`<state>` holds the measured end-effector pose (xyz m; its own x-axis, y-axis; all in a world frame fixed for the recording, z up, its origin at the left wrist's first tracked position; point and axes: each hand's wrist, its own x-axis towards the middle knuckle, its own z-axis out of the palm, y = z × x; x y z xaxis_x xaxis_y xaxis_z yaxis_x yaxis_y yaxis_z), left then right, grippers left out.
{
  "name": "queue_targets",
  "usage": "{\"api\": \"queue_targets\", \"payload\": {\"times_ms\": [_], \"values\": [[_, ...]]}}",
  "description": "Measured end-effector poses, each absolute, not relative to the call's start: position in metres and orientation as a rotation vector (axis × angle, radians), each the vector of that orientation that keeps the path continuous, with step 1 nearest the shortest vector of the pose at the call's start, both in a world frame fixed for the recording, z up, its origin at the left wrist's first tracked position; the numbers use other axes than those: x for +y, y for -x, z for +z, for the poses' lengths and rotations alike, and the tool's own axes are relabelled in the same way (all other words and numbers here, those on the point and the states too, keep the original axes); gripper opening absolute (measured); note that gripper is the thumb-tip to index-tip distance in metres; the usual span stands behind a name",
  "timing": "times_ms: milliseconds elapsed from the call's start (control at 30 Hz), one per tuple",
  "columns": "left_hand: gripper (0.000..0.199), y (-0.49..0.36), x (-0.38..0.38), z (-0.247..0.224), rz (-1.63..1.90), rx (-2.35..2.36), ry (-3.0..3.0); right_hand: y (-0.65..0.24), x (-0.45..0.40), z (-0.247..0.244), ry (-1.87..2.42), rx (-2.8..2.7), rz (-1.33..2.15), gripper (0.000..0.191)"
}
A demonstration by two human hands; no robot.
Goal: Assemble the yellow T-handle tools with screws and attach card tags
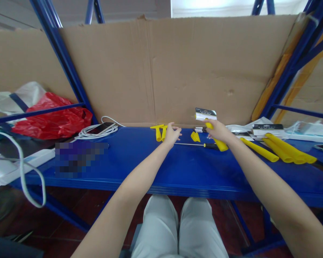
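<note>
My right hand (214, 129) is wrapped round a yellow tool (221, 144) with a black-and-white card label (206, 114) at its upper end, raised above the blue table. My left hand (173, 134) is over the table beside small yellow T-shaped pieces (158, 133), its fingers apart; I see nothing held in it. Between the hands lie a screwdriver (211, 146) with a black and yellow handle, its shaft pointing left, and a small yellow piece (195, 136).
Several yellow tubes (261, 150) and labelled packs (268, 129) lie at the right. A coiled white cable (97, 132), a phone (102, 127), a red bag (54, 116) and a power strip (40, 157) are at the left. Cardboard (177, 71) stands behind the blue table (140, 161).
</note>
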<state>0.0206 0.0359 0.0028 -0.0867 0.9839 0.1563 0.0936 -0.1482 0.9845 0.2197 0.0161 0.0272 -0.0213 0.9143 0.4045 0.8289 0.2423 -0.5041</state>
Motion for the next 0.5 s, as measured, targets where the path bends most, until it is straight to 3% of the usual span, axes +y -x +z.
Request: {"api": "queue_targets", "payload": {"times_ms": [233,333,500], "values": [[0.044,-0.027,0.029,-0.002,1.238,1.263,-1.499,-0.291,0.006,0.077,2.075,-1.81,0.144,0.047],[0.043,-0.027,0.029,-0.001,1.238,1.285,-1.497,-0.32,0.008,0.078,2.276,-1.854,0.006,0.046],[0.041,-0.025,0.028,0.001,1.239,1.295,-1.463,-0.346,0.006,0.059,2.446,-1.9,0.07,0.047]]}}
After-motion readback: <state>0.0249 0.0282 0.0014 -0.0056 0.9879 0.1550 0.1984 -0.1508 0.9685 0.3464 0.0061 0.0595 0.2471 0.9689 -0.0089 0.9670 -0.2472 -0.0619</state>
